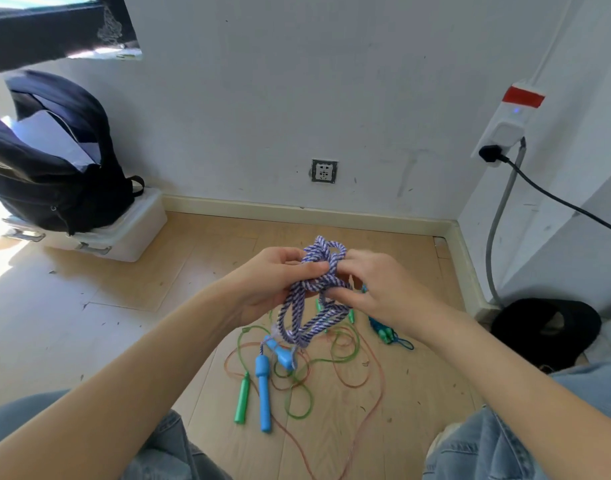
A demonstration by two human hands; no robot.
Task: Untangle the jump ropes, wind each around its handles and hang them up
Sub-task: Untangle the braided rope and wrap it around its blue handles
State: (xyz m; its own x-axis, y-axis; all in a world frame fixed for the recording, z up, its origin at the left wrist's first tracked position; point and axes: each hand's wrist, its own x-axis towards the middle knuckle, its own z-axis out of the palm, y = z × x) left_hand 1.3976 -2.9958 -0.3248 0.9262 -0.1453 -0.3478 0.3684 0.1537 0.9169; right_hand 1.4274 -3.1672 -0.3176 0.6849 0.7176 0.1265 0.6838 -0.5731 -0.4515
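we see a dark backpack (54,174) sitting open on top of a white lidded storage box (130,233) by the wall at the left; something pale shows in the backpack's mouth, and we cannot tell what the box holds.

the purple-and-white braided rope (317,289) is bunched into a knot held up above the wooden floor (124,323), in the middle of the view. its loose loops hang straight down from the knot to two blue handles (264,389): one lies on the floor with its long axis running toward us, the other sits tilted just above it. a green handle (241,400) lies just beside the long blue one, nearly parallel to it. thin green rope (345,355) and thin orange rope (373,386) sprawl in crossing loops on the floor under the hands, and a small blue and green bundle (383,332) lies to the right of them.

our left hand (272,282) has its fingers curled around the left side of the knot, thumb pressed on the strands. our right hand (369,289) pinches the right side of the knot, fingers curled close, thumb under the braid.
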